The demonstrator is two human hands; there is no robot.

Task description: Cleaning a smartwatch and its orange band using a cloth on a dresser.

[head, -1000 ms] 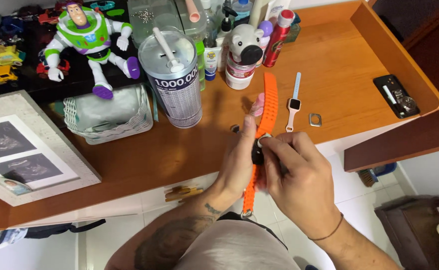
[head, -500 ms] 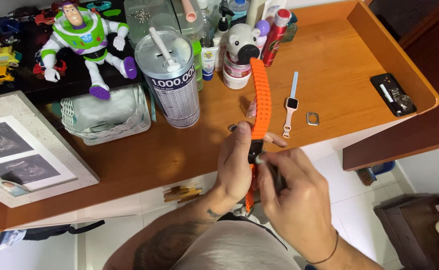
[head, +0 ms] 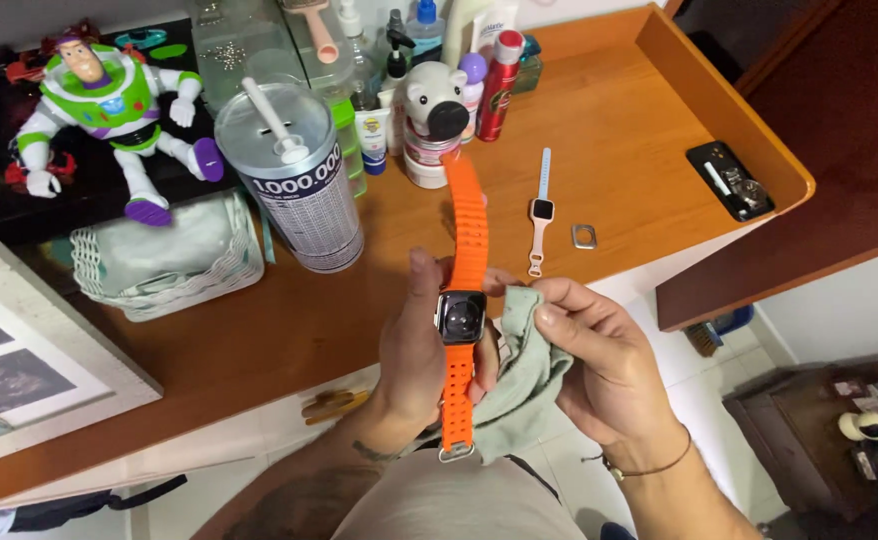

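Above the desk's (head: 259, 330) front edge, the left hand (head: 419, 345) is clamped on a watch (head: 460, 316) with an orange strap (head: 469, 225); thumb on its left side, fingers hidden behind it. The strap's upper half stands up, the lower hangs to a buckle. The right hand (head: 599, 355) pinches a pale green cloth (head: 524, 385) just beside the watch; whether cloth touches case is hard to tell. Further back lie a small pink watch (head: 540, 212) and a metal frame (head: 584, 236). A picture frame (head: 19, 350) is cut off at left.
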